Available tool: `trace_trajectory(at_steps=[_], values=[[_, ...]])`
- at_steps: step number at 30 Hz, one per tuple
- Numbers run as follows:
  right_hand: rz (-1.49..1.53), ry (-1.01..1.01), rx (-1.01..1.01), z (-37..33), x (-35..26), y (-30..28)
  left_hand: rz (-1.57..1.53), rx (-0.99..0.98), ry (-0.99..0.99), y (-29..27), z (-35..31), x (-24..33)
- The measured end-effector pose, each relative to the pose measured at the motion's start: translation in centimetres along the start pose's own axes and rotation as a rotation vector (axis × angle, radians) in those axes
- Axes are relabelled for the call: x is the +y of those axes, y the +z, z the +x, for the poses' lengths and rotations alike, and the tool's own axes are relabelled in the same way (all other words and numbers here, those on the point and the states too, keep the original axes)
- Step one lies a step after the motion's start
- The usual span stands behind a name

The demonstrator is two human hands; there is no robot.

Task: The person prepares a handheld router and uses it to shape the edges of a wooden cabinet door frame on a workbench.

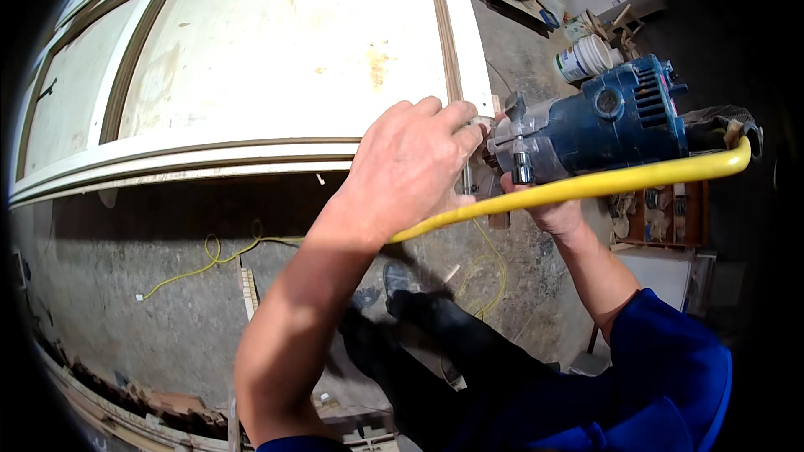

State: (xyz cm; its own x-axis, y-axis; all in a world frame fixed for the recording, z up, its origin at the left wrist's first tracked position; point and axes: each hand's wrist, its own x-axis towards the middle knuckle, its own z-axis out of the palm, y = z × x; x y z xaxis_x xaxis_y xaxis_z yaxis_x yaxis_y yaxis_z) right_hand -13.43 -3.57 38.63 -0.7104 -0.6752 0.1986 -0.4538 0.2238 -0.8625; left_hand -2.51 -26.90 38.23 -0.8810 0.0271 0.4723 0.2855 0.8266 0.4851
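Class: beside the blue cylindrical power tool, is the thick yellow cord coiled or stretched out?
Stretched out: the yellow cord runs, without loops, from beside the left hand along the blue power tool.

A power tool (615, 117), a framed wooden panel (285, 50), a stained grey floor (142, 259), a bucket (576, 62) and, dimly at lower left, apparent wood scraps (172, 402) show a woodworking workshop.

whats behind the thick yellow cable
Behind the thick yellow cable, the right hand shows below and a bit of its fingers above, by the blue power tool. The strip of hand directly behind is covered; its full grip can't be seen.
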Motion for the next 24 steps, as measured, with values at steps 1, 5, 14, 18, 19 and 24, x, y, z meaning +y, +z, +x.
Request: trace_trajectory(at_steps=[1,5,14,18,19,24], values=[[-0.004,-0.004,0.013,-0.3,0.4,-0.2,0.013,0.01,0.008,-0.1,0.1,-0.1],[0.152,0.026,-0.048,0.7,-2.4,1.4,-0.056,0.001,-0.02,0.1,0.2,-0.3],[-0.015,-0.003,0.058,1.6,-2.6,1.9,-0.122,-0.045,-0.04,0.2,0.9,-1.2],[-0.029,-0.03,0.037,1.8,-2.5,2.1,-0.184,-0.033,-0.047,0.2,0.6,-1.1],[-0.029,-0.04,0.029,2.0,-2.8,1.9,-0.186,-0.037,-0.05,0.1,0.6,-1.1],[0.124,-0.127,-0.029,2.2,-1.0,1.6,-0.117,0.02,-0.036,1.1,0.3,-1.4]])
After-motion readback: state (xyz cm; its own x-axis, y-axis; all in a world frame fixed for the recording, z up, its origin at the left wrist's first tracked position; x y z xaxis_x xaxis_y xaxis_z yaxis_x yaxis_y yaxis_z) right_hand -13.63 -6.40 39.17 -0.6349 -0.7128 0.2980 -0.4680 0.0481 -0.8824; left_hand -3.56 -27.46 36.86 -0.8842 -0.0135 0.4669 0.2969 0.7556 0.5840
